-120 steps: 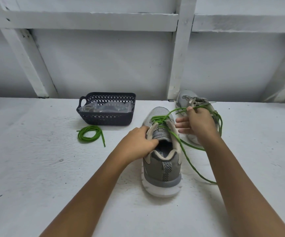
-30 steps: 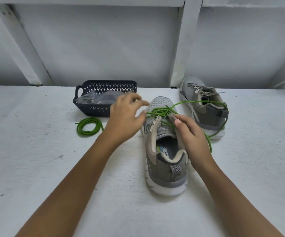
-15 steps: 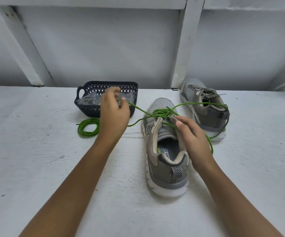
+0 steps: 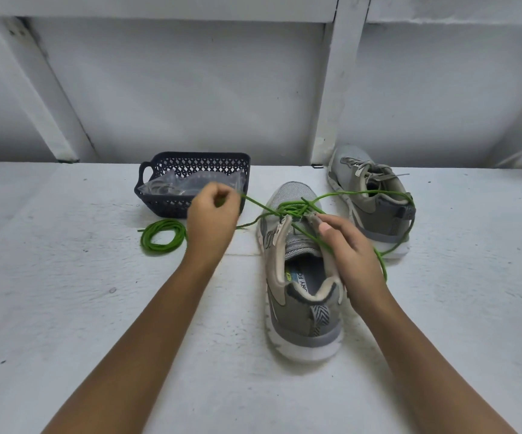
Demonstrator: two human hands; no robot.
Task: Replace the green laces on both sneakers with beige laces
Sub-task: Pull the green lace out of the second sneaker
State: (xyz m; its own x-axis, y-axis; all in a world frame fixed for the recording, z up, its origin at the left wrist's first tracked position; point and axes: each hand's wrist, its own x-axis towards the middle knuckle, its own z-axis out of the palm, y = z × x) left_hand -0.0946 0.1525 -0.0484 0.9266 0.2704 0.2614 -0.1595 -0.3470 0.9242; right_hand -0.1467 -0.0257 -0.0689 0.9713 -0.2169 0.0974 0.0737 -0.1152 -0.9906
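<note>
The green lace [image 4: 254,202], thin, limp and light, runs from the near sneaker [image 4: 297,311] on the worktop [image 4: 65,308] to my left hand [image 4: 212,211], whose fingers pinch it, while my right hand [image 4: 352,250] clamps its fingers on the shoe's soft eyelet edge.

White table [image 4: 65,308]: dark lattice basket [image 4: 159,203] near back edge, coiled green lace [image 4: 162,239] just in front, grey sneaker [image 4: 300,311] mid-table, second sneaker [image 4: 375,211] by back edge.

Green lace [image 4: 288,208], grey sneaker [image 4: 300,314]
</note>
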